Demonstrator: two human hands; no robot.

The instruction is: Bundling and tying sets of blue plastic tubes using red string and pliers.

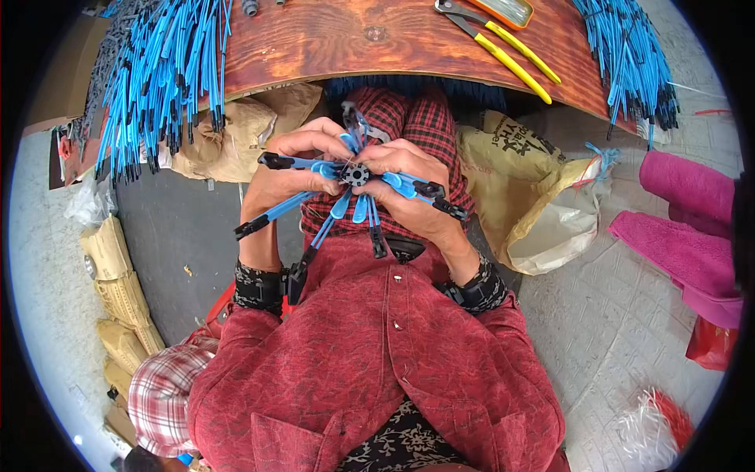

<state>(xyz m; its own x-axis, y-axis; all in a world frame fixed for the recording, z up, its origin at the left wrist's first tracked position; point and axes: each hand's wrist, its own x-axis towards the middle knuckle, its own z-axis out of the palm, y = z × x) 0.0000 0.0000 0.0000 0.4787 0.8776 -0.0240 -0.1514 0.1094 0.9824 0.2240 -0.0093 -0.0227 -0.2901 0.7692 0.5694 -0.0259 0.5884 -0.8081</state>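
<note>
Above my lap I hold a dark, round, notched hub with several blue arms spread out around it. The arms are thin and end in black tips, like a folding frame with spokes. My left hand is closed around the hub's left side, with its fingers bent over the arms there. On the other side my right hand pinches the hub and the arms beside it between thumb and fingers. The fingertips meet close to the hub's upper edge, where small details are hidden.
Bundles of blue arms with black tips hang over the wooden table at left and right. Yellow-handled cutters and an orange-rimmed tray lie on it. An open sack stands at right, near pink cloths.
</note>
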